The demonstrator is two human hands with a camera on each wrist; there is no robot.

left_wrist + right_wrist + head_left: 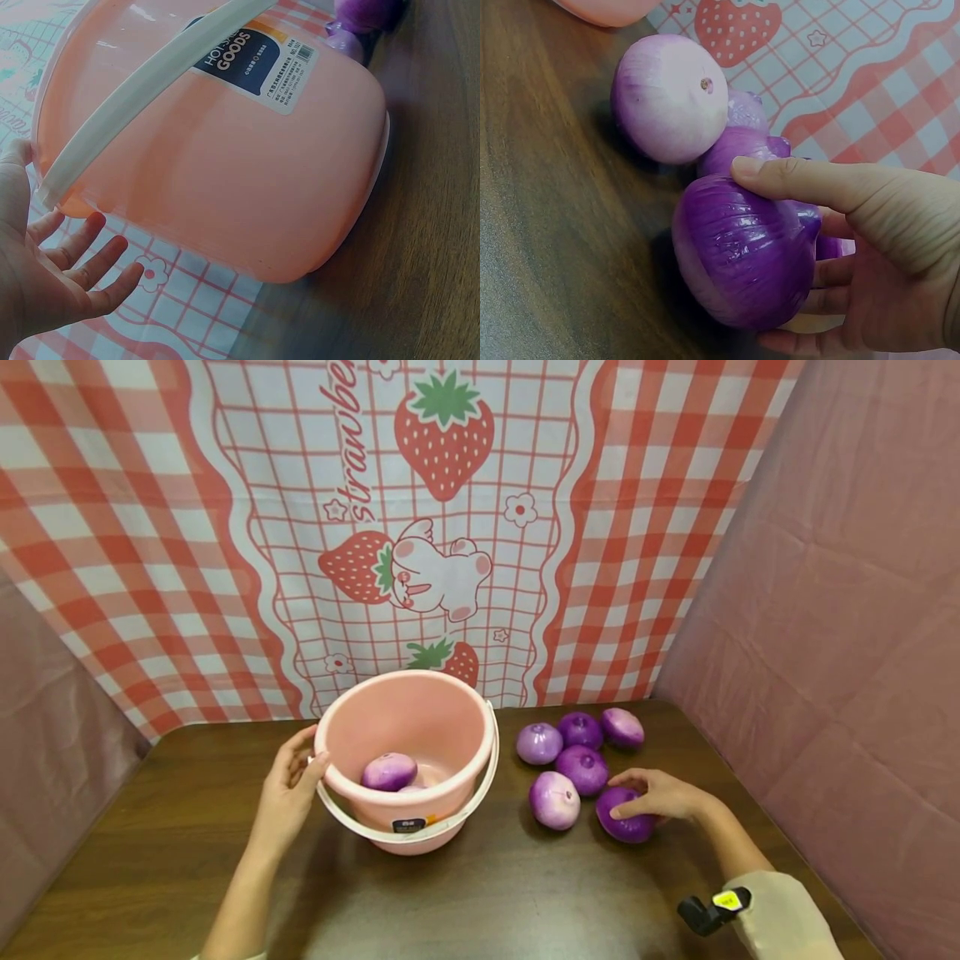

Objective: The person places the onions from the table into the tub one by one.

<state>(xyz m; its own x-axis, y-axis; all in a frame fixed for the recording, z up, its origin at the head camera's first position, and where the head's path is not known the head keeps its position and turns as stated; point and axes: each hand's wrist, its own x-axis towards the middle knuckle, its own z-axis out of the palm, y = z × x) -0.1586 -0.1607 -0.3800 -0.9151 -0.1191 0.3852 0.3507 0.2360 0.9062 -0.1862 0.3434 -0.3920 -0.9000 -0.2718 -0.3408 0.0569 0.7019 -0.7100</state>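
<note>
A pink bucket (408, 693) with a white handle (442, 827) stands on the table, holding a purple-and-white onion (390, 772) and part of another pale one. At the bucket's left rim, my left hand (288, 781) rests its thumb and fingertips; in the left wrist view its fingers (97, 262) spread loosely beside the bucket wall. My right hand (656, 797) grips a dark purple onion (742, 251), thumb on top and fingers around its far side. This onion sits at or near the tabletop. Just left of it lies a whitish-purple onion (555, 800).
Behind the gripped onion lie several more: a deep purple one (583, 769), a lilac one (539, 743), another purple one (580, 730) and one at the back right (622, 727). A strawberry-print cloth (450, 568) hangs behind the brown table (480, 902). Pink cloth (840, 610) hangs at the right.
</note>
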